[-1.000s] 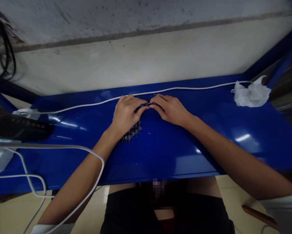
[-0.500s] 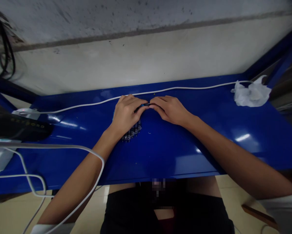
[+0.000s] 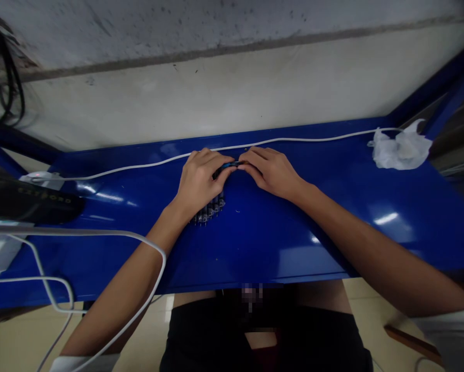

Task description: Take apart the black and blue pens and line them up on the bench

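Observation:
My left hand [image 3: 202,175] pinches one end of a slim dark pen [image 3: 232,164] with a blue section, thumb and fingers closed on it. The fingertips of my right hand [image 3: 269,169] are closed around the pen's other end. It lies nearly level between the hands, just above the blue table. Beneath my left wrist and palm, a row of several dark pens [image 3: 211,211] lies side by side, their clear, pointed ends facing me. My left hand hides the rest of the row.
A white cable [image 3: 154,165] runs along the back of the blue table [image 3: 255,232]. At the right end sits a crumpled white plastic bag [image 3: 400,147]. A black box [image 3: 30,201] and a white device [image 3: 3,250] stand on the left. Another looping cable [image 3: 139,236] crosses over my left forearm.
Both hands stay nearly in place. The pen has shifted slightly between my fingers, and more of its blue section now shows.

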A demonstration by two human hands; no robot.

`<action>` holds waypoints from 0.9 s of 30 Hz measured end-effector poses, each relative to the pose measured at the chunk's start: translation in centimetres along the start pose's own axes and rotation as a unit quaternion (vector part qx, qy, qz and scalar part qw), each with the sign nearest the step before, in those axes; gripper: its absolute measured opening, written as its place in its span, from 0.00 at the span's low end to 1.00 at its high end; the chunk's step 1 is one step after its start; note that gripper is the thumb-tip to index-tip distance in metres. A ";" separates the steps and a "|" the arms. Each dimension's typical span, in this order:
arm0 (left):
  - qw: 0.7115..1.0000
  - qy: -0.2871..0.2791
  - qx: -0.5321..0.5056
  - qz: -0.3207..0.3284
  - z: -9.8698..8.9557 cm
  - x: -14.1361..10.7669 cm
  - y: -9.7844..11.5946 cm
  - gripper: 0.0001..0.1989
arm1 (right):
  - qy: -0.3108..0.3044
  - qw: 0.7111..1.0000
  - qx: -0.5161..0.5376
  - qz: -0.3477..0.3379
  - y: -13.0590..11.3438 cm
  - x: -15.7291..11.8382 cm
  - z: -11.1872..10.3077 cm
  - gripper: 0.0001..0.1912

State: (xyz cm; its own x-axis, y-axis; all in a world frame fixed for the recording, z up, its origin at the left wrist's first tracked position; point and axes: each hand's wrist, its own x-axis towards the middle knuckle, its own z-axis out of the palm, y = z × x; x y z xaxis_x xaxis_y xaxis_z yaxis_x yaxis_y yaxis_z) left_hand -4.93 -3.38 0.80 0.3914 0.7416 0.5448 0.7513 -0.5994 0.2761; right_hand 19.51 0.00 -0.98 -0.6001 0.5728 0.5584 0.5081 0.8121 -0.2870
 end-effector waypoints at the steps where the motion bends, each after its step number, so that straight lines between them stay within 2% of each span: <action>1: 1.000 0.002 0.000 0.002 0.0 0.0 0.0 0.11 | 0.004 1.000 -0.004 0.002 0.0 0.0 0.0 0.17; 10: 1.000 0.008 0.004 0.017 0.1 -0.1 -0.2 0.12 | -0.014 1.000 -0.008 0.009 0.1 0.1 0.3 0.20; 18: 1.000 0.016 0.002 0.006 0.1 0.0 -0.2 0.10 | 0.008 1.000 -0.004 0.009 0.0 0.1 0.0 0.15; 27: 1.000 0.018 -0.002 0.012 0.2 -0.1 -0.3 0.09 | 0.007 1.000 0.003 -0.003 0.3 0.0 0.5 0.19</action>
State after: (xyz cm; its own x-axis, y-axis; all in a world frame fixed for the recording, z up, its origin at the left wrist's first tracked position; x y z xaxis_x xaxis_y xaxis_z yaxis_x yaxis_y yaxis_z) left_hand -5.06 -3.24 0.56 0.3896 0.7165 0.5786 0.7401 -0.6175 0.2663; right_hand 19.33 0.27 -1.46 -0.5942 0.5664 0.5711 0.5004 0.8162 -0.2889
